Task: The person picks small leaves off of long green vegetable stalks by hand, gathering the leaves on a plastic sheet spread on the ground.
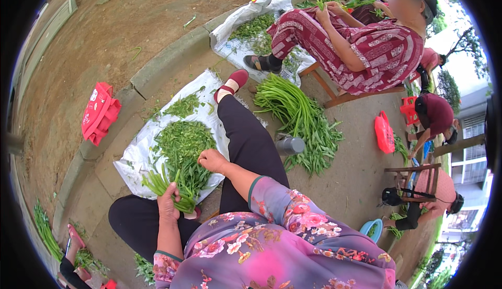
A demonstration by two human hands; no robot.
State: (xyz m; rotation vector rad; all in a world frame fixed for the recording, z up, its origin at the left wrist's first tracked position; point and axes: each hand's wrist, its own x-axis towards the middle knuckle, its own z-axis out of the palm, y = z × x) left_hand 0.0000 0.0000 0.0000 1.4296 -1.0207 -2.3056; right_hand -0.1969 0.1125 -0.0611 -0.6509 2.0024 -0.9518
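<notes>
My left hand (168,201) is wrapped round a bunch of green vegetable stems (157,183), held over the near edge of a white woven sheet (137,159). On that sheet lies a heap of plucked green leaves (183,138). My right hand (213,161) hovers at the heap's right edge with its fingers curled in; whether anything small is between them is hidden. To the right of my outstretched leg, a large pile of long-stemmed leafy greens (293,108) rests on the ground beside a grey flask (291,145).
A red bag (100,112) leans by the stone kerb (159,69) on the left. Across from me, a seated person (361,53) handles greens over another white sheet (230,27). Rightward are a red plastic bag (384,132), a blue basin (372,228) and more people bending or sitting.
</notes>
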